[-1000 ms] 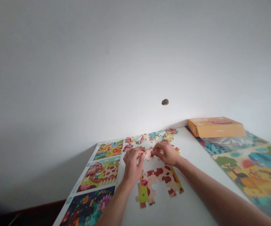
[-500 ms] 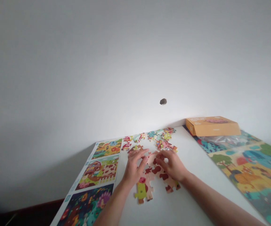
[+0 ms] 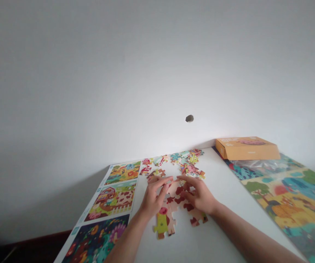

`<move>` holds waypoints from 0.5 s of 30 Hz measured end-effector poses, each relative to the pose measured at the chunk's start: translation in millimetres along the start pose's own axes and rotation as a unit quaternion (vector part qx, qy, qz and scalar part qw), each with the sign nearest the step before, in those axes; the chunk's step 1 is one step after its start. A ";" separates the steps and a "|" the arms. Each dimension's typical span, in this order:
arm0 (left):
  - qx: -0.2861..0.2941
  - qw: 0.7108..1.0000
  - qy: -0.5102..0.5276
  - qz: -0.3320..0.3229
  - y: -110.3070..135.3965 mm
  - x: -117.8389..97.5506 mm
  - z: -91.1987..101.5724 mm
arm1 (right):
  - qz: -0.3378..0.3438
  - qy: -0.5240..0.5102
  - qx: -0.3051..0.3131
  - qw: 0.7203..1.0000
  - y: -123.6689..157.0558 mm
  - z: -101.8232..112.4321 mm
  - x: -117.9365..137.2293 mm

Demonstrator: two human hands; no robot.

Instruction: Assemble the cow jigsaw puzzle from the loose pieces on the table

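Note:
A partly joined section of jigsaw puzzle (image 3: 180,199), pinkish with brown cow patches, lies on the white table between my hands. My left hand (image 3: 154,195) is at its upper left, with thumb and fingertips closed in on the edge of the pieces. On the other side, my right hand (image 3: 199,193) has its index finger along the top edge and its thumb on a brown-patched piece; the fingers partly cover it. A yellow-green piece with a pink pig face (image 3: 162,223) is at the section's lower left.
Loose puzzle pieces (image 3: 191,170) lie beyond my hands towards the wall. On the left is a sheet of printed pictures (image 3: 116,199). An orange box (image 3: 247,149) and clear plastic bag (image 3: 258,164) rest over a large animal picture (image 3: 291,197) on the right.
My right hand's index finger has stretched further left along the puzzle's top edge. Both hands stay at the same section, and the view has shifted slightly.

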State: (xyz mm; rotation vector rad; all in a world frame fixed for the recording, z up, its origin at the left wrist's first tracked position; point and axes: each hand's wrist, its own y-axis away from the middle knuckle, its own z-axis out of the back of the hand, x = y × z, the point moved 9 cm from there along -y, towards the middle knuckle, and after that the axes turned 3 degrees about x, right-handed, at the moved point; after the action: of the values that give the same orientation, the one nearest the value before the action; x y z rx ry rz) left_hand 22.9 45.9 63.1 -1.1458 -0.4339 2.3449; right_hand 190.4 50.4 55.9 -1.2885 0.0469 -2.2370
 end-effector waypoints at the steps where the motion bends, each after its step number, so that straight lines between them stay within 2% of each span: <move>1: -0.001 1.000 0.006 0.004 0.3 0.2 0.5 | -0.001 -0.002 -0.003 1.000 0.1 1.0 0.6; 5: -0.013 1.000 0.020 0.016 0.4 -3.0 3.1 | -0.007 -0.040 -0.047 0.998 0.3 10.0 3.2; 8: 0.000 0.998 0.048 0.036 0.0 -2.7 0.4 | -0.015 -0.073 -0.078 0.994 0.6 15.6 2.7; 12: -0.017 0.994 0.074 0.080 1.0 6.6 2.1 | -0.033 -0.078 -0.052 0.995 -0.2 9.3 -1.6; 15: -0.019 0.991 0.101 0.085 1.1 8.3 1.9 | -0.040 -0.112 -0.048 0.992 -1.0 5.8 -6.0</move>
State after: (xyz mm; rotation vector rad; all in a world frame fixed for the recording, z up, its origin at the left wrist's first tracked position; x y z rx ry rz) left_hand 16.7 49.5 58.4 -1.4738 -0.3223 2.3384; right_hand 197.0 55.4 54.6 -1.6109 0.0197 -2.1644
